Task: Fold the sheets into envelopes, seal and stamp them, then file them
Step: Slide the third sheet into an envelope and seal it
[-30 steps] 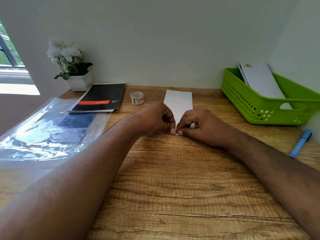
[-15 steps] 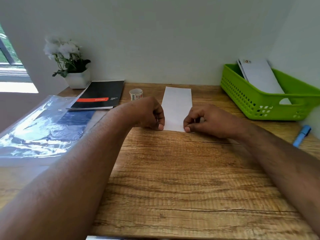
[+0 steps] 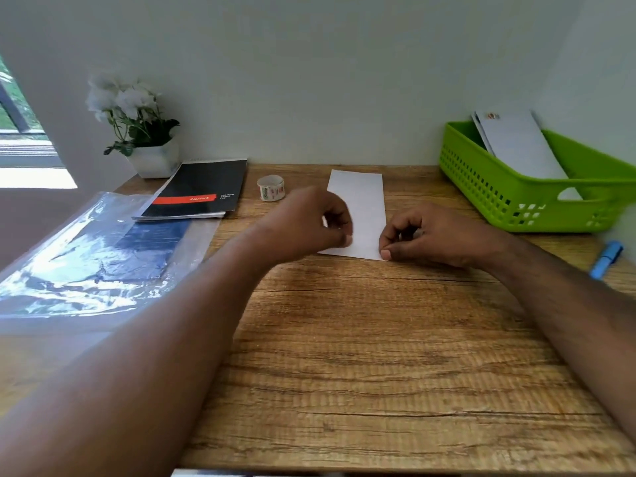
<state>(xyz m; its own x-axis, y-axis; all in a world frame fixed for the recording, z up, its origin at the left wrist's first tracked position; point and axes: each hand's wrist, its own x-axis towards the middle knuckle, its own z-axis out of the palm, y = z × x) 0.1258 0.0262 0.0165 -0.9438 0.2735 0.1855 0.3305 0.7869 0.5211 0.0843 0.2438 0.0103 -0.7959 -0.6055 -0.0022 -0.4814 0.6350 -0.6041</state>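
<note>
Two hands meet at the near end of a folded white sheet (image 3: 361,215) lying flat just above the centre of the frame. Right hand (image 3: 433,235): resting on the wooden desk (image 3: 378,339), fingers curled, thumb and forefinger pinching the sheet's near right corner. Left hand (image 3: 309,225): blurred, fingers curled over the sheet's left edge; whether it grips the paper cannot be told. The sheet runs lengthwise away from the viewer toward the wall. Left of the sheet, just beyond the left hand, a small roll of tape (image 3: 271,188) stands on the desk. Further left, a black pad with a red band (image 3: 199,191) overlaps a clear plastic sleeve (image 3: 86,256) at the left edge. Upper left: a white pot of white flowers (image 3: 148,146). Upper right: a green slotted basket (image 3: 499,191) containing white envelopes (image 3: 516,142) leaning upward. Right edge: a blue marker (image 3: 607,259) lying on the desk.
</note>
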